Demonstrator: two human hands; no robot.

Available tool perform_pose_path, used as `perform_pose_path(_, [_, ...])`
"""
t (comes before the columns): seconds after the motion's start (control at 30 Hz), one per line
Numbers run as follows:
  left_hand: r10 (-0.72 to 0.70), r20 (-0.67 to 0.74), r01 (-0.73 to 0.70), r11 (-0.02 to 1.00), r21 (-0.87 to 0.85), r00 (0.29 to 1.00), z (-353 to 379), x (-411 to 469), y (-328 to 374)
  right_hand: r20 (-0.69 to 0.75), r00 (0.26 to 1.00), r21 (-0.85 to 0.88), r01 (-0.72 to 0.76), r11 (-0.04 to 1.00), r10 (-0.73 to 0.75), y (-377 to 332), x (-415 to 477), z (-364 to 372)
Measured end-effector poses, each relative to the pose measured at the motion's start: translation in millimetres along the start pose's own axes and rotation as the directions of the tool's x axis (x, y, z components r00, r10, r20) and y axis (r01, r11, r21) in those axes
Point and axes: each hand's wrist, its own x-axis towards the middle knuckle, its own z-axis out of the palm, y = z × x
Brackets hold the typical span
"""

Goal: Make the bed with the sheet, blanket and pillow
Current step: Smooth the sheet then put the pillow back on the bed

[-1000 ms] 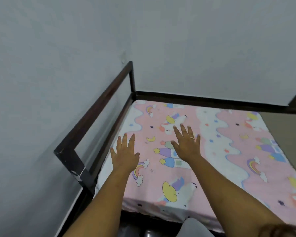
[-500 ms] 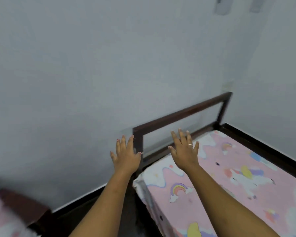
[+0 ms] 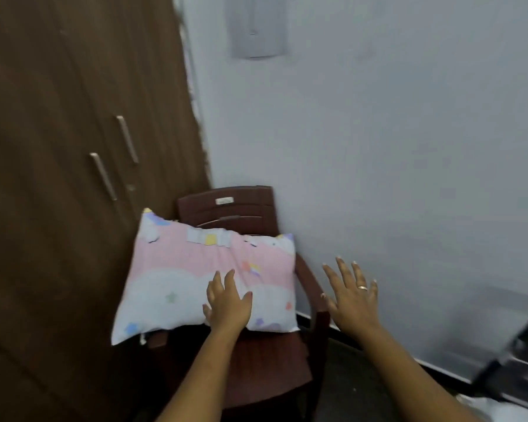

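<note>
A pink and white pillow with cartoon prints leans on a dark red plastic chair, propped against its backrest. My left hand reaches in front of the pillow's lower edge with fingers straight; whether it touches the pillow is unclear. My right hand hovers to the right of the pillow, over the chair's armrest, fingers spread and holding nothing. A ring is on one finger. Only a blurred corner of the bed frame shows at the lower right.
A brown wooden wardrobe with two metal handles fills the left side. A grey wall stands behind the chair, with a switch plate high up. Dark floor lies beside the chair.
The view swung left from the sheeted bed to the chair with the pillow. Both hands left the sheet and now reach toward the pillow, still flat and empty.
</note>
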Motion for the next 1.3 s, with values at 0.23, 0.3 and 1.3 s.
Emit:
perform_pose_path(0.23, [-0.271, 0.003, 0.268, 0.950, -0.159, 0.963, -43.5, 72.6, -107.4, 0.118, 0.977, -0.037, 0.185, 0.982, -0.180, -111.3, 70.5, 36.3])
perform_pose_path(0.3, [-0.352, 0.005, 0.342, 0.905, -0.252, 0.936, -57.0, 103.5, -129.4, 0.148, 0.971, -0.036, 0.197, 0.980, -0.190, -136.9, 94.8, 44.9])
perform_pose_path(1.3, [-0.887, 0.271, 0.558, -0.018, -0.830, 0.374, -3.9, 252.9, -262.9, 0.624, 0.733, 0.102, 0.269, 0.958, -0.273, -256.2, 373.4, 168.9])
